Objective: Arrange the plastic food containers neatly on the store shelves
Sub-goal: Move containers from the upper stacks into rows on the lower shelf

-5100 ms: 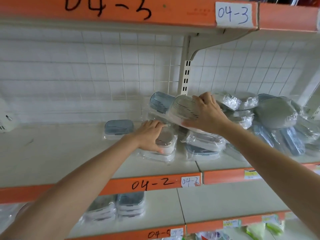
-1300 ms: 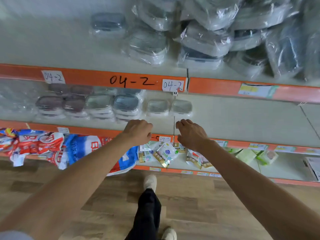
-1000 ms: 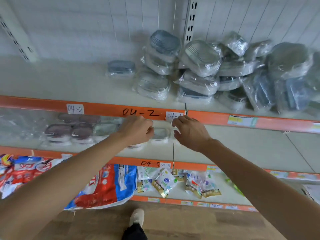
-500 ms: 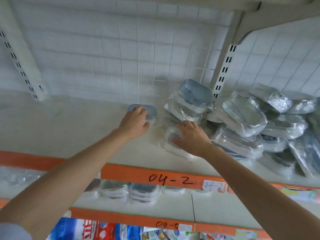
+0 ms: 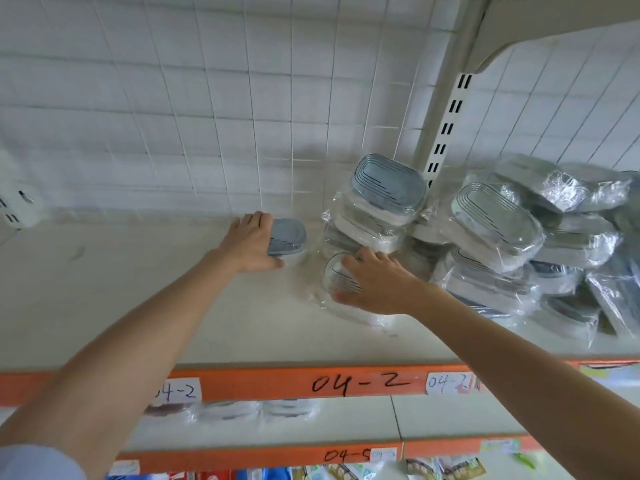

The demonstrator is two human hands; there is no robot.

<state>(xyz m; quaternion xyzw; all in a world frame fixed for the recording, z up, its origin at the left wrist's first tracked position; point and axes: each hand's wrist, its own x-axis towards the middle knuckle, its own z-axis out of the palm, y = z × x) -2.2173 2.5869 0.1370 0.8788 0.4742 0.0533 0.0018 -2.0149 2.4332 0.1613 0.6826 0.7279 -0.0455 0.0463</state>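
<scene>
Containers heaped right, hands on two

A small blue-lidded container lies flat on the shelf, apart from the rest. Just right of it a wrapped clear-lidded container lies flat before a stack topped by a tilted blue-lidded one. Further right, wrapped containers lie heaped, tilted.

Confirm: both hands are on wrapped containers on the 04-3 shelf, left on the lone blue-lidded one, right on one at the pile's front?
Wrong shelf. The head view shows the orange edge label reading 04-2, not 04-3. The rest holds: the left hand is on the lone blue-lidded container, and the right hand on one at the pile's front.
</scene>
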